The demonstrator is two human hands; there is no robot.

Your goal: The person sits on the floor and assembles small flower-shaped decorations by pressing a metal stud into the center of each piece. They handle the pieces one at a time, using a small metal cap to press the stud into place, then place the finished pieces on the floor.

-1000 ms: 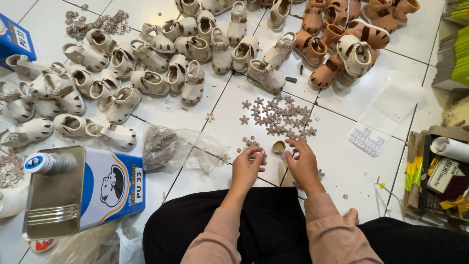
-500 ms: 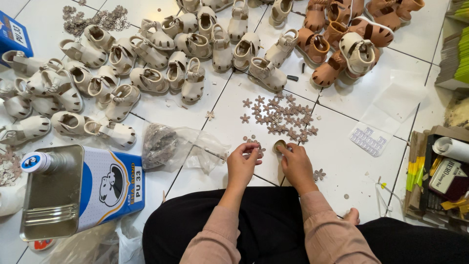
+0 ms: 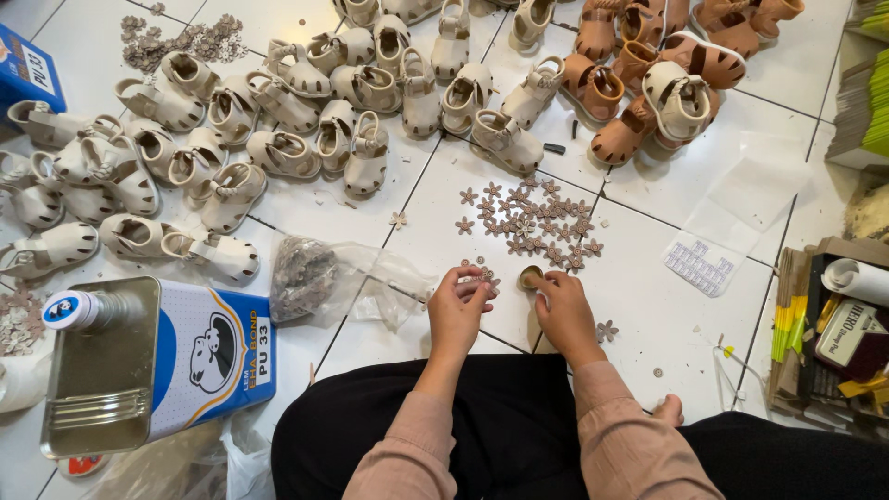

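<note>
Left hand [image 3: 457, 310] pinches a small flower [image 3: 482, 276], grip closed on it. Right hand [image 3: 563, 310] fingers curl by a small cup [image 3: 530, 276]; grip unclear. Flower pile [image 3: 530, 222] lies on the floor [image 3: 639, 306].

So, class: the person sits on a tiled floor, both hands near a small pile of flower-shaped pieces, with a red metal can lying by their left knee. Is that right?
Not quite: the metal can is blue and white, not red, as the head view shows. The rest holds: both hands, left and right, are near the flower-shaped pieces on the tiled floor, and the can lies by the left knee.
</note>
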